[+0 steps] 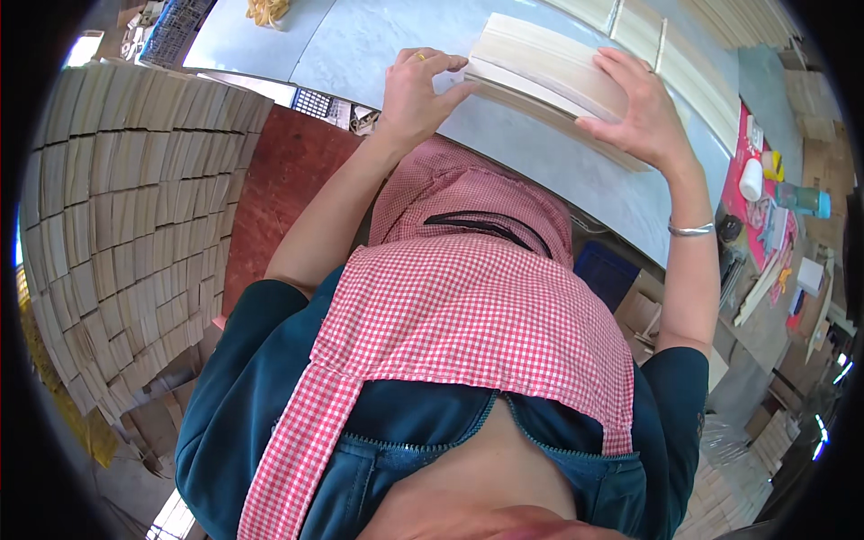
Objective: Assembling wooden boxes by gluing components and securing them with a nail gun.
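On the grey-blue tabletop (pixel 360 58) before me lies a bundle of pale, thin wooden strips (pixel 540 58), set slantwise. My right hand (pixel 637 112) spans its right part, with the thumb on the near side and the fingers over the far side. At the left end is my left hand (pixel 416 99), fingers bent and the thumb apart from them, their tips at the bundle's end. Below the bundle's near edge, another length of pale wood (pixel 558 126) lies along the table, partly covered by the bundle.
Tall stacks of cut wood pieces (pixel 135 180) stand at my left, beside a reddish-brown board (pixel 283 180). More long strips (pixel 684 72) lie on the table's right. Further right, a side surface bears a white bottle (pixel 751 180), yellow tape (pixel 772 166) and a turquoise-capped jar (pixel 805 200).
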`<move>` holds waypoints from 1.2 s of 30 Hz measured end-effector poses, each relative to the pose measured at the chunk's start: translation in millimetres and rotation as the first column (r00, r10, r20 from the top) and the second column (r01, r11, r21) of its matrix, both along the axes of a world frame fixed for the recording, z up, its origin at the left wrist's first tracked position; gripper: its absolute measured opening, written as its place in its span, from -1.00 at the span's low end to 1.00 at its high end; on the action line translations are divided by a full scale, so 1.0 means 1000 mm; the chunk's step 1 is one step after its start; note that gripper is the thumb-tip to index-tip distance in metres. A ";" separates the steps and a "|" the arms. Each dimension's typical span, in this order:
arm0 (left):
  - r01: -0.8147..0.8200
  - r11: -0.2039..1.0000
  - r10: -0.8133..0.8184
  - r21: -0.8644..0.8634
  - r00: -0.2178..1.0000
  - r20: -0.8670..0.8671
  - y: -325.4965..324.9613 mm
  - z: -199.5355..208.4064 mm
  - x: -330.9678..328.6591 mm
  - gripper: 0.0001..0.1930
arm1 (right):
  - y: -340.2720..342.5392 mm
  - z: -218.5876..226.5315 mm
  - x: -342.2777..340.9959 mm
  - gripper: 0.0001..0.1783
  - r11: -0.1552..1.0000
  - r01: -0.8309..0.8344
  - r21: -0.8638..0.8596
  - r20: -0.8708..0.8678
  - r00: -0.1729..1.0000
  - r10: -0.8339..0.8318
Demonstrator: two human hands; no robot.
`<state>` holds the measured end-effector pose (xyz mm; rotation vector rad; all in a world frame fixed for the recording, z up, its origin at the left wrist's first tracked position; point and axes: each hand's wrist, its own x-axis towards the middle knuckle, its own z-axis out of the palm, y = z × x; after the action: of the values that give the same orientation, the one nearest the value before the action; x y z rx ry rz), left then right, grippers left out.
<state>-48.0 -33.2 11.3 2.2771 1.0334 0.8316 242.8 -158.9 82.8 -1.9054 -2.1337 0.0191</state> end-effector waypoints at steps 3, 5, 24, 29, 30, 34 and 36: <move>0.009 0.998 -0.006 0.056 0.999 -0.052 0.001 0.004 0.003 -0.69 | 0.001 -0.009 -0.004 -0.20 0.999 0.011 -0.031 -0.028 1.000 -0.012; 0.013 0.988 0.003 0.156 0.995 -0.100 0.000 0.006 0.003 -0.71 | 0.000 -0.012 -0.003 -0.20 1.000 0.004 -0.026 -0.030 1.000 -0.005; 0.052 0.986 -0.036 0.161 0.994 -0.103 0.002 0.010 0.007 -0.79 | 0.005 -0.028 -0.008 -0.49 0.979 -0.014 0.204 0.027 1.000 0.009; 0.071 0.985 -0.056 0.156 0.993 -0.100 0.002 0.014 0.009 -0.78 | -0.013 -0.033 0.032 -0.16 0.988 0.152 0.029 -0.284 0.949 -0.137; 0.062 0.986 -0.045 0.156 0.993 -0.107 0.001 0.013 0.008 -0.78 | -0.032 -0.032 0.039 -0.16 0.986 0.163 0.026 -0.280 0.948 -0.149; 0.049 0.986 -0.030 0.162 0.993 -0.118 0.002 0.015 0.008 -0.78 | -0.112 -0.034 0.039 -0.90 0.816 0.533 0.225 -0.283 0.837 -0.469; 0.043 0.986 -0.025 0.159 0.993 -0.113 0.004 0.013 0.006 -0.78 | -0.130 -0.041 0.023 -0.89 0.819 0.554 0.149 -0.313 0.812 -0.492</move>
<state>-41.6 -29.3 24.0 2.4945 1.0037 0.8089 265.9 -289.1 42.0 -2.1416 -1.3147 -0.0862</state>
